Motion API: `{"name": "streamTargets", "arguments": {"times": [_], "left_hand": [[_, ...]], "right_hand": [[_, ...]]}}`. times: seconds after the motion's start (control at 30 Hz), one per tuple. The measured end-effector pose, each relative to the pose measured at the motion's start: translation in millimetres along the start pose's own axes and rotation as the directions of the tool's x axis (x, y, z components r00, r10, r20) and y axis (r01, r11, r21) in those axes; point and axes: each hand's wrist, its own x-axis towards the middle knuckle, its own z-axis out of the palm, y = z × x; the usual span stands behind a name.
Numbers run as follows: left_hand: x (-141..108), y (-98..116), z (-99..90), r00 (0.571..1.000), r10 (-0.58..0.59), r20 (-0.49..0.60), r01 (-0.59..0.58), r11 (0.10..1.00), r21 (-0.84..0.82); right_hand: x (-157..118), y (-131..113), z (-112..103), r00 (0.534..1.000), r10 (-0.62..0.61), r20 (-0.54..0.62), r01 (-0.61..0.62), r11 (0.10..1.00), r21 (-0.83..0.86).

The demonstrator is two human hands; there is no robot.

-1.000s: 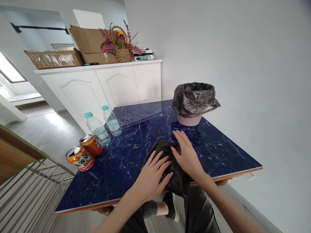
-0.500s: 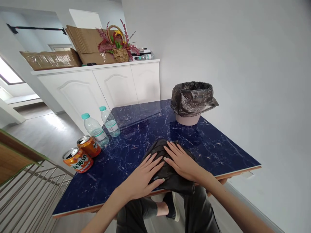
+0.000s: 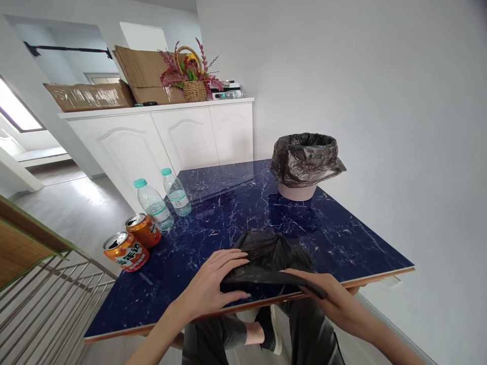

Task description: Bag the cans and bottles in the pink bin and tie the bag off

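Observation:
A black plastic bag (image 3: pixel 272 252) lies on the near part of the blue marbled table (image 3: pixel 213 223). Its near edge is raised off the tabletop and pulled back in a strip. My right hand (image 3: pixel 325 289) closes around the right end of that strip, thumb side hidden under it. At the bag's left side, my left hand (image 3: pixel 216 279) rests with its fingers stretched over the plastic and its thumb spread apart near the table edge.
A pink bin (image 3: pixel 297 192) lined with a dark bag (image 3: pixel 307 162) stands at the back right. On the left are two orange cans (image 3: pixel 127 252) and two water bottles (image 3: pixel 154 205). A white cabinet (image 3: pixel 198 134) stands behind; a metal rack (image 3: pixel 49 299) is at lower left.
Both hands lay flat on the bag before. My right hand has moved down and right and taken hold of the near edge, which has lifted. My left hand has shifted slightly left.

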Motion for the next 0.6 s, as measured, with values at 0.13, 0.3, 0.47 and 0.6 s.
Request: {"name": "streamTargets", "arguments": {"times": [0.13,0.3,0.47,0.6], "left_hand": [[17.3,7.6,11.7,0.977,-0.186,-0.101,0.172,0.976,-0.132],[40.0,12.1,25.0,0.869,-0.426,-0.252,0.376,0.899,-0.225],[44.1,19.0,26.0,0.874,-0.048,-0.484,0.155,0.970,0.185],[39.9,31.5,25.2,0.931,0.184,-0.316,-0.097,0.958,0.271]], "right_hand": [[8.0,-4.4,-0.2,0.938,0.242,-0.247,-0.211,0.967,0.145],[22.9,-19.9,22.4,0.748,0.052,-0.662,-0.207,0.965,-0.159],[34.7,-46.6,51.0,0.887,-0.253,-0.385,0.033,0.869,-0.493],[51.3,-39.8,69.2,0.933,-0.191,-0.306,-0.008,0.837,-0.547]]}}
